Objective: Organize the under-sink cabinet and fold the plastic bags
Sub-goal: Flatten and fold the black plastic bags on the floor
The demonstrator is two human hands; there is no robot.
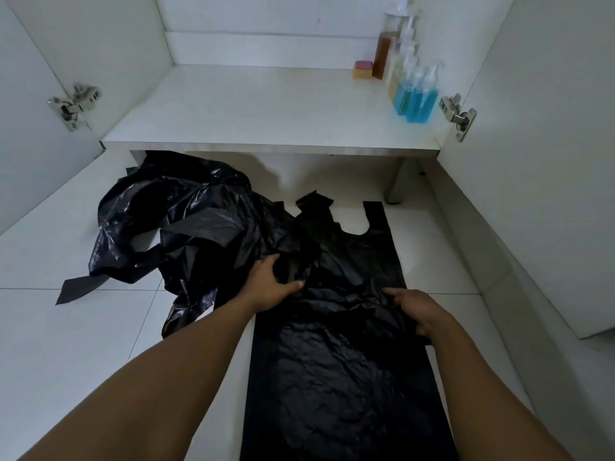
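One open cabinet (266, 104), bottles (416, 94) at its back right. On floor tiles (66, 344): flat black bag (342, 377), long axis front-to-back, handles twd cabinet; crumpled bag heap (173, 227) to left. Left hand (271, 287) & right hand (421, 314) both pinch bag's wrinkled middle, fingers curled.

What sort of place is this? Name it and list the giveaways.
Probably a kitchen or bathroom floor in front of an open under-sink cabinet: door hinges on both sides, pump bottles and a sponge on the cabinet shelf, white floor tiles under the black plastic bags.
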